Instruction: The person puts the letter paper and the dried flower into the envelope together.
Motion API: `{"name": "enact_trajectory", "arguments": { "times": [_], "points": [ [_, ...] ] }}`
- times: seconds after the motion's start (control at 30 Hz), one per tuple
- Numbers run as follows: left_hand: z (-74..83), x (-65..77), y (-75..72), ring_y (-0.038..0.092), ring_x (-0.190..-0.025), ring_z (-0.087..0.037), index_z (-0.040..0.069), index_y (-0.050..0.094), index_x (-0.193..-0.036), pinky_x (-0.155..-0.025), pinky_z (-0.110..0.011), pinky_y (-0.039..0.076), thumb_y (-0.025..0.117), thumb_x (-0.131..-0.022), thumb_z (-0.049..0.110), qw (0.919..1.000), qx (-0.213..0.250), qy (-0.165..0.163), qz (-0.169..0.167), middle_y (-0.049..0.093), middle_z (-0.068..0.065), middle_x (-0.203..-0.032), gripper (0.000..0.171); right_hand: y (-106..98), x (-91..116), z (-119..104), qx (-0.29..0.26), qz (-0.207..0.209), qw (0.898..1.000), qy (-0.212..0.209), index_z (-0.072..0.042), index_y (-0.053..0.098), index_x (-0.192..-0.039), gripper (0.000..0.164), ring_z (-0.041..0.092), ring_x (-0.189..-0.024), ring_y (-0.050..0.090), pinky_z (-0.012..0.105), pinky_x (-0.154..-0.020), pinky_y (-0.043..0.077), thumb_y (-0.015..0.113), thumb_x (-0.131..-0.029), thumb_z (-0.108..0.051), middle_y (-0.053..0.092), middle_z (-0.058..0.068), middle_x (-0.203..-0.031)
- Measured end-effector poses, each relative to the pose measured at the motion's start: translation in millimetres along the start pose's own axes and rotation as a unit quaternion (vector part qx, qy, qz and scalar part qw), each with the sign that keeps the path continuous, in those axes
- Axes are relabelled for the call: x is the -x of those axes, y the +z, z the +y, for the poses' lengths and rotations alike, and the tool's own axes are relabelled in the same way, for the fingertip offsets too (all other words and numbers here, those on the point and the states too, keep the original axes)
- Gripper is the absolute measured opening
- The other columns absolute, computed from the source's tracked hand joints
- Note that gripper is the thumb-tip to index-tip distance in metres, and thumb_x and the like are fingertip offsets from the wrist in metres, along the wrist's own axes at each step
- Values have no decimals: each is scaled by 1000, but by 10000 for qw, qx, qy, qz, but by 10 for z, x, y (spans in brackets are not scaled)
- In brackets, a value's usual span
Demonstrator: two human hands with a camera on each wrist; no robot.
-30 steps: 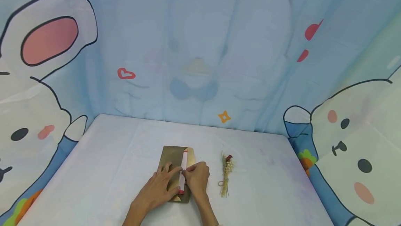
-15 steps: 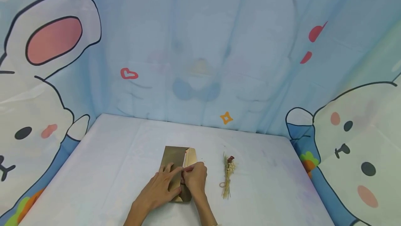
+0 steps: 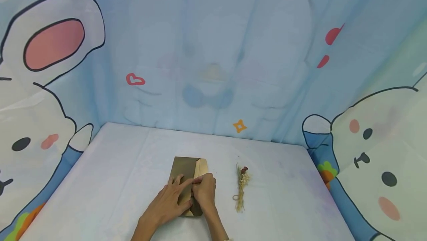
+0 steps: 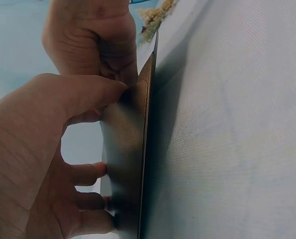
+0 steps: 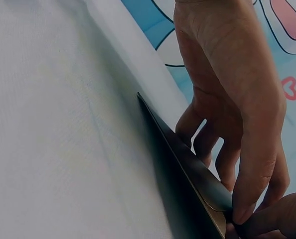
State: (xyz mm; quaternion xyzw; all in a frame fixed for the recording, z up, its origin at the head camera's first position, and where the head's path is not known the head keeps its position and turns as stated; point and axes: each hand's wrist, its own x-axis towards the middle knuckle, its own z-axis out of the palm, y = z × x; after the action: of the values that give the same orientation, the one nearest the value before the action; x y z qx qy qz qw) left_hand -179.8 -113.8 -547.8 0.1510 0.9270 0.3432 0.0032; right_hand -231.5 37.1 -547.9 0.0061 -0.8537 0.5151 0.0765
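Your left hand [image 3: 165, 201], fingers spread, likely steadies the dark-gold rectangular paper envelope [image 3: 184, 166] while your right hand [image 3: 205, 192] apparently pinches its open edge.

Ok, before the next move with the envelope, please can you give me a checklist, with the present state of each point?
1. Left hand on envelope: ok, fingers spread over it.
2. Flap unfolded: ok, it extends to the right.
3. Right hand clear of envelope: not ok, curled fingers are at its right side.
4. What is inside: cannot tell, hidden from view.
5. Dried flower bundle out of the way: ok, lies apart on the right.
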Motion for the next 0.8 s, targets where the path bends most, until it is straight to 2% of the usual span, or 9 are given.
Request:
{"name": "enact_trajectory", "arguments": {
  "times": [0.17,0.33,0.43,0.53,0.63,0.8],
  "points": [
    [37,6,-1,42,-153,-62,30,55,-160,-118,-79,39,76,-101,36,10000,-17,3,11,45,-26,-168,63,-83,2,10,-16,-146,9999,-47,11,79,-83,14,5,-41,61,22,-45,55,69,-79,19,73,10,-60],
    [66,23,-17,38,-153,-66,27,58,-158,-120,-80,37,76,-100,32,10000,23,-69,47,45,-27,-168,60,-250,33,-13,-131,-119,9998,-88,11,81,-88,8,13,-50,70,21,-49,58,80,-83,17,78,16,-71],
    [78,21,-17,38,-151,-69,25,58,-157,-119,-80,38,77,-100,32,10000,13,-32,70,45,-28,-168,60,-382,33,16,-122,193,9996,-157,11,81,-90,8,17,-55,73,21,-52,58,85,-83,13,78,16,-73],
    [86,24,-14,40,-148,-71,24,59,-156,-115,-81,41,79,-100,33,9999,-19,64,106,47,-29,-166,61,-521,16,83,57,729,9970,-249,9,82,-92,14,15,-61,72,21,-56,58,91,-81,7,77,13,-75],
    [89,32,-7,42,-145,-73,24,59,-156,-112,-82,43,80,-99,34,9998,-46,116,150,48,-30,-164,61,-670,-3,172,244,1295,9908,-296,8,82,-96,21,15,-67,71,22,-62,59,94,-79,3,76,12,-79],
    [104,62,-10,40,-144,-76,23,60,-155,-111,-84,43,79,-99,36,9998,-29,128,147,48,-30,-164,61,-932,-15,320,367,1993,9783,-427,10,81,-103,30,20,-73,71,24,-67,59,95,-77,4,76,17,-86]
  ]
}}
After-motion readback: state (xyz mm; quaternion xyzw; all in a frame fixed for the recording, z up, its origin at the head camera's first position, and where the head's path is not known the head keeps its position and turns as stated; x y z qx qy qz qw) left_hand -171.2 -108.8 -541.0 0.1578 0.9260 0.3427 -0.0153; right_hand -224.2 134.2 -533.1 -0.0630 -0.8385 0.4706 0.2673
